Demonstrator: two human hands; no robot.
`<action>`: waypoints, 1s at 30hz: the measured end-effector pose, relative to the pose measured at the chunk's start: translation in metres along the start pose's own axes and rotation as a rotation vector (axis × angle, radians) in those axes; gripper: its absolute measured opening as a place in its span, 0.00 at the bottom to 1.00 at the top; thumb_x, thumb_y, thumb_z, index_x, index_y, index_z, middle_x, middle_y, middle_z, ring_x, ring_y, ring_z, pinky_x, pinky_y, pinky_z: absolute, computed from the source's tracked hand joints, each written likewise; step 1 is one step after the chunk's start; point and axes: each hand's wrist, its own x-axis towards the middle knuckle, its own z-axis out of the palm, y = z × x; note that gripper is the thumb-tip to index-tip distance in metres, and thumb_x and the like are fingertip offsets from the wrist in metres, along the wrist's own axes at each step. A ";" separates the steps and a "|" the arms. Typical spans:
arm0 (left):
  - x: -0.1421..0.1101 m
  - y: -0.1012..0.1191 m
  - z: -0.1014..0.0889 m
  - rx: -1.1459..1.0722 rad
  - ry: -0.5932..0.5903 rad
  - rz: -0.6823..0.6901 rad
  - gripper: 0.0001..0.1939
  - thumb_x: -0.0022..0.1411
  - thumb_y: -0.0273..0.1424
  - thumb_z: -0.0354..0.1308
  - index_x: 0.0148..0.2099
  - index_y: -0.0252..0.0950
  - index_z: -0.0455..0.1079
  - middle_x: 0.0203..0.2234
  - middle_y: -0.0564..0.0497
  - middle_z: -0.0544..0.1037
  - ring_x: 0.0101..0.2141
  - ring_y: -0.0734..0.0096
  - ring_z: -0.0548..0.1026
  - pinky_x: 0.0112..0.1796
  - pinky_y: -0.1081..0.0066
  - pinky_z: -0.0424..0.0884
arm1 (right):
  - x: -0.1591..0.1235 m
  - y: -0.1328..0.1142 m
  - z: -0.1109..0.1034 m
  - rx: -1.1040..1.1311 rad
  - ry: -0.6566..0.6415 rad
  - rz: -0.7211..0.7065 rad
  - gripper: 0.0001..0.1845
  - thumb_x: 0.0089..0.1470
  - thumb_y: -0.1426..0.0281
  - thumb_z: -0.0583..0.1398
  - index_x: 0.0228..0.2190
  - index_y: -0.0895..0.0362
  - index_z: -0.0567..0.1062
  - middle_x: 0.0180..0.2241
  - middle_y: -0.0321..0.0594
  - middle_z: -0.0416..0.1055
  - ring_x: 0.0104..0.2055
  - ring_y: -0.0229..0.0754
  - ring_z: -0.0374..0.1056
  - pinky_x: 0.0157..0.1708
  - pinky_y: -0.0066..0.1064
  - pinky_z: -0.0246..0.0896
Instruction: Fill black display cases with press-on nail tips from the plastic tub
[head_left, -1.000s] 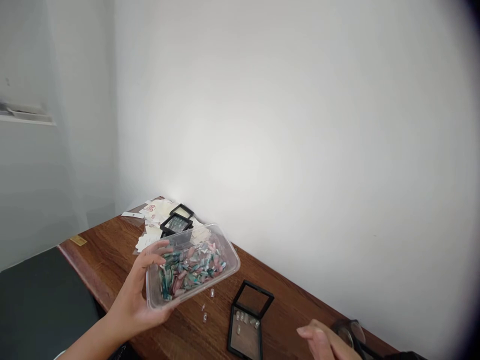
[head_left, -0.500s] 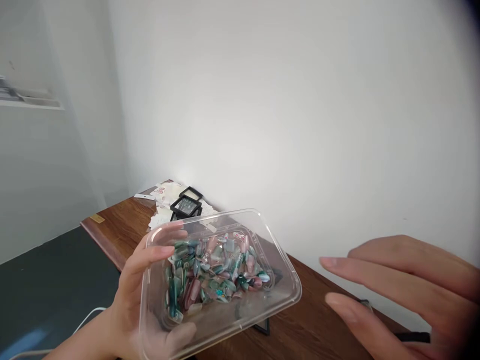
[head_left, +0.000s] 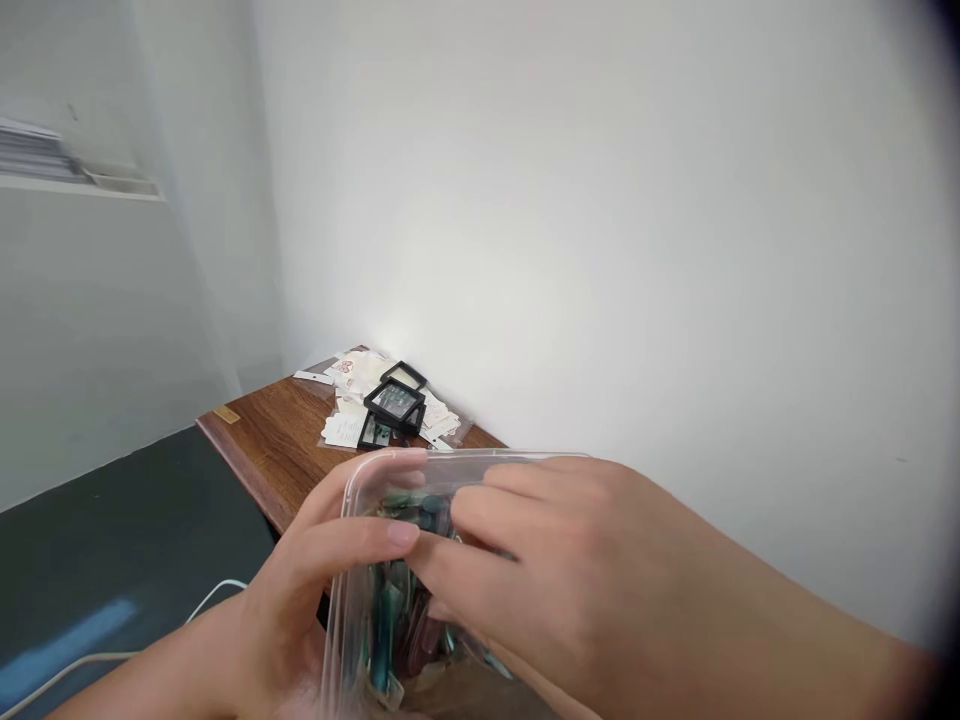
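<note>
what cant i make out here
All in the head view:
What the right hand may grip: hidden by its own back.
Many colourful pieces: covered by that hand.
Near end of the plastic container: cut off by the bottom edge.
Print on the white card: too small.

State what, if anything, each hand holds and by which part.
Left hand: the clear container, by its left end. Right hand: dips inside it; whether it grips anything cannot be told.

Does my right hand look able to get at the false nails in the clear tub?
Probably yes: the clear tub has no lid on, and your right hand reaches inside its rim, over the false nails. Your left hand grips only the left side.
</note>
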 end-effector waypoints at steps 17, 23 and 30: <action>0.000 -0.012 -0.007 -0.039 -0.073 0.066 0.42 0.59 0.50 0.69 0.69 0.48 0.56 0.64 0.40 0.65 0.62 0.36 0.69 0.49 0.41 0.80 | 0.006 0.010 0.027 0.158 0.096 -0.022 0.11 0.60 0.83 0.57 0.36 0.61 0.79 0.31 0.39 0.70 0.31 0.42 0.60 0.30 0.35 0.56; 0.000 -0.011 -0.009 -0.008 -0.067 0.056 0.42 0.58 0.50 0.69 0.68 0.46 0.57 0.63 0.37 0.66 0.60 0.38 0.70 0.49 0.42 0.81 | -0.001 0.014 0.027 0.226 0.143 0.019 0.13 0.64 0.82 0.55 0.35 0.60 0.79 0.31 0.40 0.71 0.31 0.42 0.62 0.32 0.35 0.58; -0.011 -0.020 -0.008 -0.131 -0.070 -0.093 0.44 0.48 0.37 0.77 0.63 0.45 0.58 0.64 0.36 0.62 0.61 0.39 0.69 0.59 0.40 0.72 | -0.009 0.019 0.031 0.386 0.279 0.077 0.09 0.68 0.78 0.59 0.35 0.59 0.78 0.31 0.37 0.74 0.30 0.38 0.65 0.34 0.33 0.59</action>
